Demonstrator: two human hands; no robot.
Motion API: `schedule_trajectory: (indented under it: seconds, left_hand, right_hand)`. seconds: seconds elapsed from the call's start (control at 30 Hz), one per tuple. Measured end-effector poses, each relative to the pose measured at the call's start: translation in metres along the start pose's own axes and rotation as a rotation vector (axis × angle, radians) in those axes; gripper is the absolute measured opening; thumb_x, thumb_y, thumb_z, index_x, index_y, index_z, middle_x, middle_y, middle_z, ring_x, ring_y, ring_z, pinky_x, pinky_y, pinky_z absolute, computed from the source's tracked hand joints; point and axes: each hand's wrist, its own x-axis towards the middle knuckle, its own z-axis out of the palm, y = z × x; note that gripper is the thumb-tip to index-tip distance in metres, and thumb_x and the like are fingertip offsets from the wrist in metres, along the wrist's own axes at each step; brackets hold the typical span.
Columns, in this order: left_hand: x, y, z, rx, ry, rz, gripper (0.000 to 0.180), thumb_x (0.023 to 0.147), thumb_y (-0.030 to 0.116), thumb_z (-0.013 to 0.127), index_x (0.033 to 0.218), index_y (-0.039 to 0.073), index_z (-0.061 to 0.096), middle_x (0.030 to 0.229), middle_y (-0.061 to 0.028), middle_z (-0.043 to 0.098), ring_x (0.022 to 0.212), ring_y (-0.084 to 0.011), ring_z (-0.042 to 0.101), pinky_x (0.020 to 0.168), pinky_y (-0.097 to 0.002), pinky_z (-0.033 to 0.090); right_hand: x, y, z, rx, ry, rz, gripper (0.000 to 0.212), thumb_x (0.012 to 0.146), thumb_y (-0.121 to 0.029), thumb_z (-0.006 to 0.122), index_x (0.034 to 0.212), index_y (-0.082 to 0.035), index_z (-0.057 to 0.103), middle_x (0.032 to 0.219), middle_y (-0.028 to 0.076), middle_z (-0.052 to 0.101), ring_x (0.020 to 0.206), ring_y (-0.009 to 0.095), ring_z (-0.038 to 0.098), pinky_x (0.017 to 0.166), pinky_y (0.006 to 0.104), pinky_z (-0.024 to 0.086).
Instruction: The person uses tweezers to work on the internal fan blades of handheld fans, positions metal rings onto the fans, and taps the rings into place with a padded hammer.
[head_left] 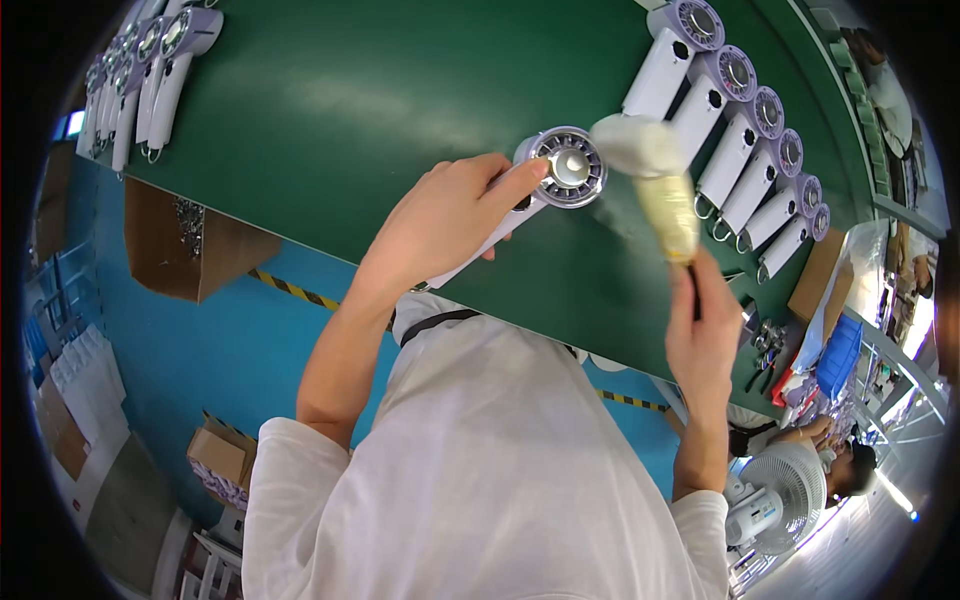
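My left hand (440,215) is closed round a handheld fan (575,185), white and lilac with a silver round grille. Its thumb lies on the fan's head, at the silver centre cap, and the handle slants down toward the table's near edge. My right hand (705,325) grips a mallet (668,215) by its dark lower end. The mallet has a rounded whitish head and a yellowish wrapped shaft, both smeared by motion. Its head is just right of the fan's head; whether they touch I cannot tell.
A row of similar fans (728,140) lies along the right of the green table (330,130). More fans (170,80) are grouped at the far left corner. Pliers, metal parts and a blue bin (838,357) are at right. A cardboard box (165,245) stands below the left edge.
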Motion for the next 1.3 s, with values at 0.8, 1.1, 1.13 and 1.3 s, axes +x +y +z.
schedule_trajectory:
  seconds: [0.8, 1.1, 1.13, 1.3]
  left_hand:
    - [-0.002, 0.004, 0.004, -0.004, 0.022, -0.039, 0.062, 0.098, 0.054, 0.050, 0.088, -0.005, 0.067, 0.065, -0.0102, 0.064, 0.054, -0.0170, 0.063, 0.054, -0.0301, 0.048]
    - [-0.007, 0.000, -0.001, -0.121, 0.070, -0.006, 0.057, 0.099, 0.049, 0.052, 0.093, -0.007, 0.066, 0.070, -0.0129, 0.065, 0.054, -0.0194, 0.064, 0.054, -0.0321, 0.051]
    - [-0.004, -0.006, 0.000, -0.101, 0.065, 0.015, 0.056, 0.099, 0.048, 0.052, 0.094, -0.006, 0.066, 0.071, -0.0139, 0.065, 0.055, -0.0200, 0.065, 0.054, -0.0329, 0.051]
    - [0.012, -0.009, -0.031, -0.166, 0.190, 0.148, 0.063, 0.081, 0.047, 0.080, 0.109, -0.002, 0.051, 0.072, -0.0120, 0.065, 0.055, -0.0162, 0.064, 0.052, -0.0318, 0.050]
  right_hand:
    - [-0.031, -0.003, 0.010, 0.003, 0.034, -0.033, 0.026, 0.095, -0.004, 0.060, 0.121, 0.003, 0.059, 0.085, 0.016, 0.062, 0.058, 0.025, 0.059, 0.053, 0.0325, 0.048]
    - [-0.039, -0.001, 0.012, 0.144, 0.004, 0.011, 0.026, 0.093, -0.002, 0.061, 0.119, 0.001, 0.060, 0.090, 0.018, 0.064, 0.067, 0.031, 0.062, 0.061, 0.0335, 0.051]
    - [-0.040, -0.001, 0.010, 0.143, -0.026, 0.126, 0.023, 0.094, -0.003, 0.060, 0.116, 0.002, 0.062, 0.092, 0.019, 0.066, 0.072, 0.032, 0.064, 0.068, 0.0346, 0.052]
    - [-0.053, 0.038, 0.043, 0.207, 0.275, 0.150, 0.023, 0.099, -0.008, 0.057, 0.117, 0.005, 0.061, 0.089, 0.013, 0.066, 0.075, 0.019, 0.058, 0.071, 0.0307, 0.048]
